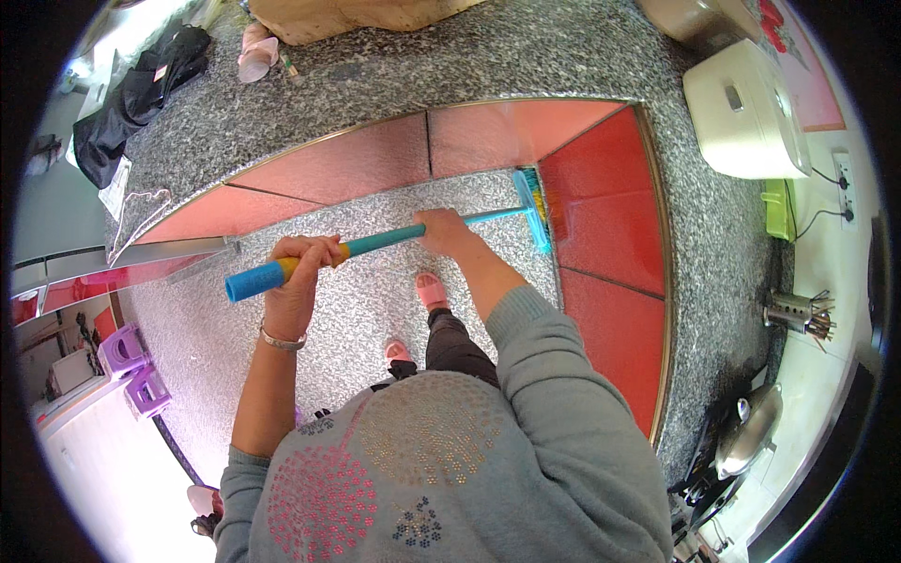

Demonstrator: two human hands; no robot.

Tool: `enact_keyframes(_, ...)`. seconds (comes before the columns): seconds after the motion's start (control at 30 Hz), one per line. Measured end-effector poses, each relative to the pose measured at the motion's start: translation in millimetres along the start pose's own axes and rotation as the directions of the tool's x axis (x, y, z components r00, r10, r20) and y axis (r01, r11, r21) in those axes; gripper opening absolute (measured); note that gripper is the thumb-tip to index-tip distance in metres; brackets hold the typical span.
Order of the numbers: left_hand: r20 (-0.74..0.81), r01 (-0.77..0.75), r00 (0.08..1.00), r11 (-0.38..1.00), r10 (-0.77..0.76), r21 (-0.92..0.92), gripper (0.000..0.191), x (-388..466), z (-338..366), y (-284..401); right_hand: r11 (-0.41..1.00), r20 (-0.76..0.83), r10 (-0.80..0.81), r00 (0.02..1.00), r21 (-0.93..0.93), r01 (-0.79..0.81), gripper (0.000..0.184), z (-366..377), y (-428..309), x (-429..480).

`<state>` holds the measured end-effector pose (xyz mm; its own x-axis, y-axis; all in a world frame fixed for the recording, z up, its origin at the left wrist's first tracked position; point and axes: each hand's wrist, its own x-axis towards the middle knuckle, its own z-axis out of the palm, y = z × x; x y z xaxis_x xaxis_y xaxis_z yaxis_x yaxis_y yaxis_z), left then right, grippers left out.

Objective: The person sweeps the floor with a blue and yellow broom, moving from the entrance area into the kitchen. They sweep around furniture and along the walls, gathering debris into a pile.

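Both my hands grip the long handle of a broom (pixel 387 239) that slants across the floor in front of me. My left hand (pixel 299 271) is closed around the yellow part near the blue padded end. Farther down the shaft, my right hand (pixel 443 231) wraps the teal section. The light-blue broom head (pixel 529 210) has teal and yellow bristles. It lies in the corner where the red cabinet doors (pixel 598 197) meet the speckled floor (pixel 359 302), with the bristles facing the right-hand cabinet.
Granite countertop (pixel 394 77) wraps the far and right sides. On it are a white appliance (pixel 746 112), a utensil holder (pixel 787 311), a lidded pan (pixel 750 429), dark cloth (pixel 134 105) and a wooden board (pixel 338 17). Purple stools (pixel 146 390) stand at left. My feet wear pink slippers (pixel 429 287).
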<state>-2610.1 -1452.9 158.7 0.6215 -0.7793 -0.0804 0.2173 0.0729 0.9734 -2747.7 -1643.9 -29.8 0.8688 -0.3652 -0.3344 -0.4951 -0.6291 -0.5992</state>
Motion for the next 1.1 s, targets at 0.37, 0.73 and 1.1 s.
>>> enact_keyframes(0.37, -0.028, -0.228, 0.973, 0.974, 0.228, 0.004, 0.015, -46.7, -36.3, 92.4, 0.956, 0.206, -0.286, 0.936, 0.128, 0.264, 0.019, 5.8, -109.5, 5.8)
enact_keyframes(0.73, -0.141, 0.050, 0.989, 0.998, -0.055, -0.035, 0.005, -117.1, -62.6, 10.9, 0.966, 0.243, -0.238, 0.940, -0.042, 0.255, 0.015, 59.1, -63.7, -18.1)
enact_keyframes(1.1, -0.301, -0.441, 0.847, 0.895, 0.438, 0.064, 0.017, -234.6, -121.1, 114.1, 0.810, 0.295, -0.586, 0.755, 0.171, 0.561, 0.010, 134.0, -263.0, -37.4)
